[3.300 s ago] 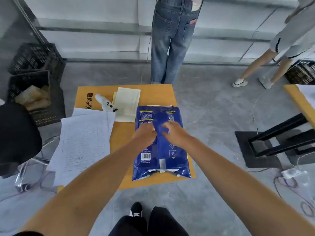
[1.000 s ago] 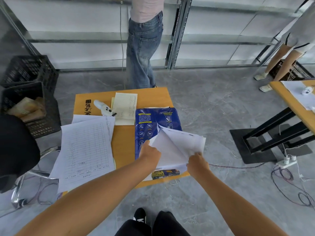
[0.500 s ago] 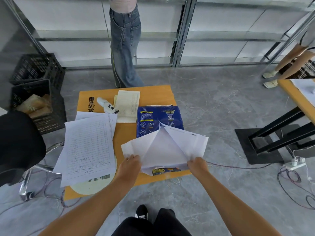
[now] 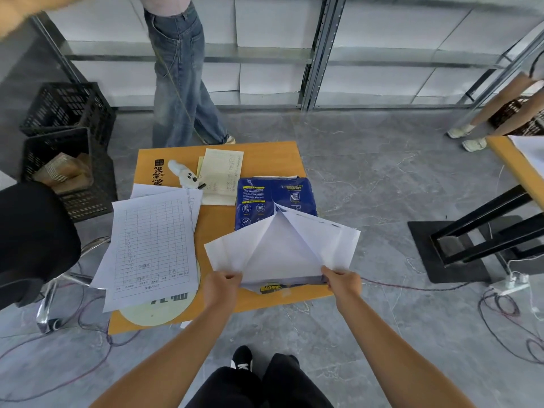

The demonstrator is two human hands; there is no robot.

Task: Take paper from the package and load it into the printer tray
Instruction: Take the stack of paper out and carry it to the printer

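My left hand pinches the near-left flap of the blue paper package, fingers closed on its white inner side, and my right hand grips the near-right flap in the same way. Between them the wrapper's near end is spread wide into two white wings that meet in a peak toward the far end (the blue printed part shows only beyond that peak). The package lies on the orange worktop, toward its right edge. I cannot tell the sheets inside from the wrapper's white lining. Left of the package a ruled form overhangs the worktop's left side, and a cream note lies at the back beside a small white controller.
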